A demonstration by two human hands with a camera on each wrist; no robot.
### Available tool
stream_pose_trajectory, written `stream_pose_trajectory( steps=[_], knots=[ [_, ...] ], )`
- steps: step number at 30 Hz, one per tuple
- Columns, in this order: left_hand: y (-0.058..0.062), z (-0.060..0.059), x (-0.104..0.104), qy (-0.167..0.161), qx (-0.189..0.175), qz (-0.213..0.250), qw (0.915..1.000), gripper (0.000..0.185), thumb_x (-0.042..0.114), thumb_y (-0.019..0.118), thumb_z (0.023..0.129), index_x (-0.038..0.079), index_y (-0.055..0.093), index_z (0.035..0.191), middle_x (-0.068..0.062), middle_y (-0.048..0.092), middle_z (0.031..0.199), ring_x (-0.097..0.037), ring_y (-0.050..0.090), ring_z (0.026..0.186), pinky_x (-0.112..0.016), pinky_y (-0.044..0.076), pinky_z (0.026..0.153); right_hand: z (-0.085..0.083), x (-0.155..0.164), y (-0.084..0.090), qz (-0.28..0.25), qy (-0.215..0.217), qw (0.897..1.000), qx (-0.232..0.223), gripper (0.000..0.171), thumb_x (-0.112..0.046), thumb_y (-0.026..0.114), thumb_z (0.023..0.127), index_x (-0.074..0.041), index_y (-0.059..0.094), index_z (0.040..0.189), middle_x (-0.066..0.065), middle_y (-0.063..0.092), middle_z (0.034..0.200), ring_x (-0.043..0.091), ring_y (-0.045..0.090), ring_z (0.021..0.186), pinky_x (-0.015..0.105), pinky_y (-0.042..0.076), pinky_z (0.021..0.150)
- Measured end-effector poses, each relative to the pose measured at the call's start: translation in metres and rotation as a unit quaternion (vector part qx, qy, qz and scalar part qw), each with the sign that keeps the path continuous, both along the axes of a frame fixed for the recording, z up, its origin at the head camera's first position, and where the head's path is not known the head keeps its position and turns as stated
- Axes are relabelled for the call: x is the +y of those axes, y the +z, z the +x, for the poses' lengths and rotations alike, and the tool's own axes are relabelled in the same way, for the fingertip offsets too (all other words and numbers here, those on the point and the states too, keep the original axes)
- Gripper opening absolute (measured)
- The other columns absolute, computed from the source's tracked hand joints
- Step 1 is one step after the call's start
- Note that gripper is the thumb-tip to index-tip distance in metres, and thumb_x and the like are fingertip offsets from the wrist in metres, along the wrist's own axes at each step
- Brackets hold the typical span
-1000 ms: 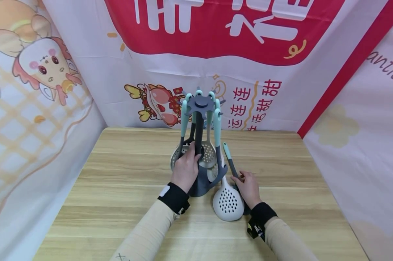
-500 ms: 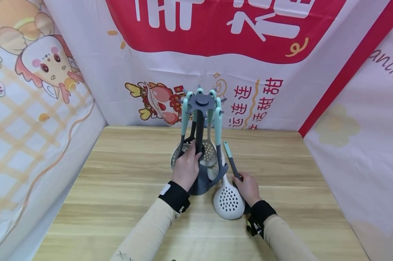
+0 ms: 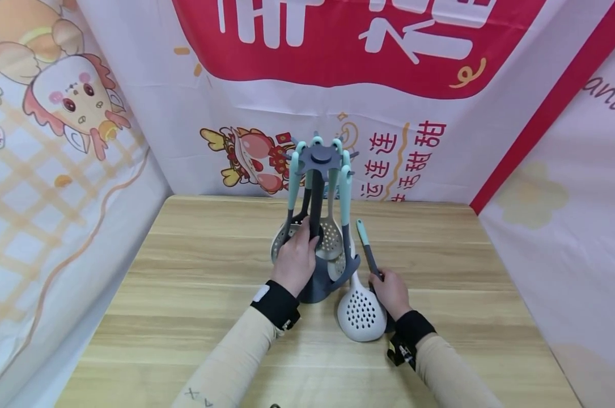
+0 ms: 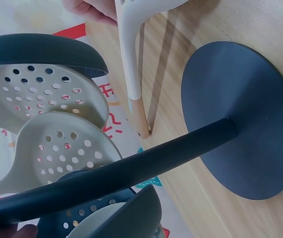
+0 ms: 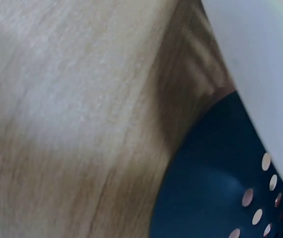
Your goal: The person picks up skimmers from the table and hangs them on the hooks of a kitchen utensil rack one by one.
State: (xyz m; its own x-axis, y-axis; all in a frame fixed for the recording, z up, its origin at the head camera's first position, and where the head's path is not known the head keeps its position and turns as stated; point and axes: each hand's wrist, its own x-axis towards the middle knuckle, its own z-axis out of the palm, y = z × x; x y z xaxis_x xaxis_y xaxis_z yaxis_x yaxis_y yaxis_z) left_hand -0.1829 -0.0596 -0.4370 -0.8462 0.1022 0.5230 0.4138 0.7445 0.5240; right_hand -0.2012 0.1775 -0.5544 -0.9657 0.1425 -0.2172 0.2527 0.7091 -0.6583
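My left hand [image 3: 296,258] grips the dark post [image 3: 316,209] of a utensil rack with a round base [image 4: 240,119]. Several skimmers and other utensils with mint handles [image 3: 345,190] hang from its hooked top [image 3: 319,158]. To the right, my right hand [image 3: 391,294] holds the dark, mint-tipped handle [image 3: 370,258] of a skimmer lying at an angle. Its dark perforated head [image 5: 205,183] shows close to the table in the right wrist view. A white skimmer [image 3: 362,317] lies between that hand and the rack, overlapping the dark head.
The wooden table [image 3: 200,272] reaches back to a printed white and red cloth [image 3: 287,102]. More printed cloth [image 3: 542,226] hangs along the right side, and a patterned one [image 3: 67,198] along the left.
The right hand's fingers have closed more fully round the dark skimmer's handle. The left hand keeps its hold on the post. The head view has shifted slightly.
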Motion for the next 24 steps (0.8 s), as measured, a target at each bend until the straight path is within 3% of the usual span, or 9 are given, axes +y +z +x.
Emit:
stream_pose_trajectory(
  steps=[7,13,20,24],
  knots=[
    [0.002,0.001,0.002,-0.003,-0.010,0.024,0.9997,0.047,0.008,0.055,0.101,-0.005,0.040,0.144,-0.026,0.065,0.122,-0.038,0.069,0.105,-0.046,0.059,0.082,0.003,0.006,0.004,-0.014,-0.016,1.000,0.022,0.033,-0.023,0.056,0.100,0.003,0.065,0.118,0.013,0.068,0.090,0.022,0.058,0.073,0.026,0.041,0.059],
    [0.004,0.001,0.006,-0.010,-0.042,0.060,0.9973,0.052,0.012,0.049,0.104,0.001,0.031,0.151,-0.024,0.061,0.128,-0.036,0.066,0.111,-0.048,0.057,0.088,0.005,0.009,0.006,-0.015,-0.035,0.997,0.068,0.036,-0.022,0.056,0.098,0.005,0.063,0.121,0.016,0.067,0.094,0.027,0.061,0.082,0.028,0.043,0.066],
    [0.008,0.000,0.008,-0.019,-0.072,0.083,0.9937,0.051,0.012,0.040,0.107,0.001,0.025,0.154,-0.025,0.054,0.139,-0.035,0.059,0.124,-0.048,0.053,0.097,0.003,0.011,0.013,-0.052,-0.061,0.991,0.107,0.040,-0.021,0.058,0.099,0.008,0.059,0.126,0.017,0.063,0.096,0.019,0.057,0.067,0.023,0.043,0.056],
    [0.009,-0.001,0.007,-0.024,-0.068,0.083,0.9939,0.051,0.010,0.039,0.107,0.000,0.024,0.154,-0.027,0.054,0.138,-0.037,0.059,0.123,-0.049,0.053,0.097,0.003,0.013,0.017,-0.069,-0.065,0.988,0.120,0.041,-0.019,0.058,0.099,0.009,0.057,0.129,0.019,0.063,0.101,0.018,0.057,0.072,0.020,0.044,0.056]
  ],
)
